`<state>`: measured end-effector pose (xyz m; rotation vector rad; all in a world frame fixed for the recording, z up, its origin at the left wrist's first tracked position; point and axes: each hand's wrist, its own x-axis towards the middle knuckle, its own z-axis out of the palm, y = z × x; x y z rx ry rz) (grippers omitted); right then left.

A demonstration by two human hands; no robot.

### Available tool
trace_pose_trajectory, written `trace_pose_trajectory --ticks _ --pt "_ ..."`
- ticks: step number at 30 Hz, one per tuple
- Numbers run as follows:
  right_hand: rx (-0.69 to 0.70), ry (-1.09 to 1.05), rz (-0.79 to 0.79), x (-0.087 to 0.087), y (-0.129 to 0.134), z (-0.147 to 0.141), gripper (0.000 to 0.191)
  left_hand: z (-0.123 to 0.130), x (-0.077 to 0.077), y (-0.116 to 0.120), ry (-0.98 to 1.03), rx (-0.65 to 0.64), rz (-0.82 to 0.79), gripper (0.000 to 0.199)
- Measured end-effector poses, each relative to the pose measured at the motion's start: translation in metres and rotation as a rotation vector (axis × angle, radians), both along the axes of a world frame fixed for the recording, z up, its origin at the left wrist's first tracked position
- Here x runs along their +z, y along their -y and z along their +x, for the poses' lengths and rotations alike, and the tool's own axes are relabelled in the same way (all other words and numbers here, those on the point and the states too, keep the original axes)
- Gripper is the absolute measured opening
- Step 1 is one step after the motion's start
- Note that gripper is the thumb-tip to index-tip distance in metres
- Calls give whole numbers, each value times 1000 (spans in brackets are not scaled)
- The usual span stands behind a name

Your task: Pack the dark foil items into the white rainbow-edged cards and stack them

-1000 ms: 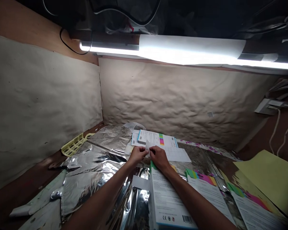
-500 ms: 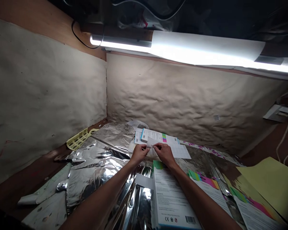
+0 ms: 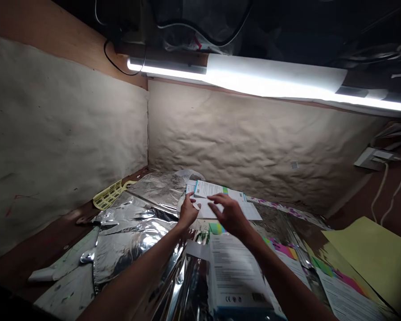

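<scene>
Left hand (image 3: 188, 211) on white paper slip (image 3: 203, 207)

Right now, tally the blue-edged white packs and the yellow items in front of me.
Blue-edged white packs: 2 (far pack, near pack)
Yellow items: 2 (yellow plastic grid, yellow card sheet)
Total: 4

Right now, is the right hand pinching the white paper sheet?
No, the right hand is open with its fingers spread over the white paper sheet, not pinching it.
</scene>
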<state>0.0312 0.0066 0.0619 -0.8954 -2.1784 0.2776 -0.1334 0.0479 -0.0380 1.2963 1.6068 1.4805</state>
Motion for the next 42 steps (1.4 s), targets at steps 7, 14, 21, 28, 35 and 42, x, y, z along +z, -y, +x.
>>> trace_pose_trajectory --ticks 7,14,21,28,35,42 --pt "-514 -516 -418 -4 28 162 28 -2 48 16 114 -339 -145 42" --pt "-468 -488 -890 -87 61 186 32 19 43 105 -156 -557 -249 59" --pt "-349 -457 -923 -95 58 143 31 45 12 155 -473 -600 -209 56" --pt "-305 -515 -1107 -83 54 134 45 47 3 157 -377 -593 -182 58" --pt "-147 -620 -1253 -69 63 121 69 45 -12 164 -159 -576 -103 56" --pt "117 -835 -1282 -76 75 109 59 45 -4 179 -93 -620 27 52"
